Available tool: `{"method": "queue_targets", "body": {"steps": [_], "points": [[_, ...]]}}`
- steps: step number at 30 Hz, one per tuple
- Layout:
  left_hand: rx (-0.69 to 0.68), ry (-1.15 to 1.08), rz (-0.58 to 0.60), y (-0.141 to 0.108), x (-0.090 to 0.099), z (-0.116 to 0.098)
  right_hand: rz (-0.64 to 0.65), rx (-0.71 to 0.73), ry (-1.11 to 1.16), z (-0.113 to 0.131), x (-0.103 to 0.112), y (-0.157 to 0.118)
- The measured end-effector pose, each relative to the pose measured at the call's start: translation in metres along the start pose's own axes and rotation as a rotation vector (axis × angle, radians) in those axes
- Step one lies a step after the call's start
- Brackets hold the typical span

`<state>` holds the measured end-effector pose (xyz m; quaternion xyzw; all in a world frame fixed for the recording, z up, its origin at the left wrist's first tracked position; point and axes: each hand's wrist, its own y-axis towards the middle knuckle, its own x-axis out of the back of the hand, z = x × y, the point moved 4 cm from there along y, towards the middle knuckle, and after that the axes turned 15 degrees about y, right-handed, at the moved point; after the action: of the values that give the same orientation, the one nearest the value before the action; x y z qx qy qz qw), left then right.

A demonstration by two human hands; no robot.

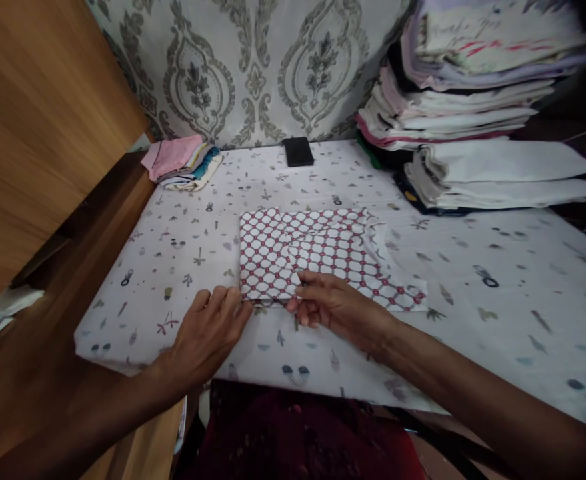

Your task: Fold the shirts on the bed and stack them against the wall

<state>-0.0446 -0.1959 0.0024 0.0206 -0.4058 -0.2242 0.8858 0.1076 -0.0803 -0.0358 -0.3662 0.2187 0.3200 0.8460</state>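
A white garment (323,250) with a red and grey lattice print lies partly folded on the cloth-covered table (183,227). Its neckline or armhole curve points to the right. At the garment's near left corner, my left hand (215,327) has its fingers curled closed on the edge. My right hand (335,307) pinches the near edge of the folded layer between thumb and fingers, a little right of the left hand. The fabric corner at that pinch is slightly lifted.
A small pile of folded clothes (185,163) sits at the back left. Near the wall lies a black wallet-like object (298,152). Tall stacks of folded clothes (473,113) stand at the back right. A wooden cabinet (37,120) borders the left side.
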Motion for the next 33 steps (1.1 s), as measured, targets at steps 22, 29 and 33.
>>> {"method": "queue_targets", "body": {"steps": [22,29,33], "points": [[-0.027,-0.801,-0.118,0.056,-0.043,0.024,-0.358,0.734,-1.481,0.089,-0.026,0.077],[0.445,-0.925,0.083,0.117,-0.133,0.099,-0.508,0.520,-1.449,0.114,-0.019,0.118],[0.425,-0.993,0.090,0.136,-0.157,0.098,-0.490,0.602,-1.429,0.110,-0.023,0.114]]}}
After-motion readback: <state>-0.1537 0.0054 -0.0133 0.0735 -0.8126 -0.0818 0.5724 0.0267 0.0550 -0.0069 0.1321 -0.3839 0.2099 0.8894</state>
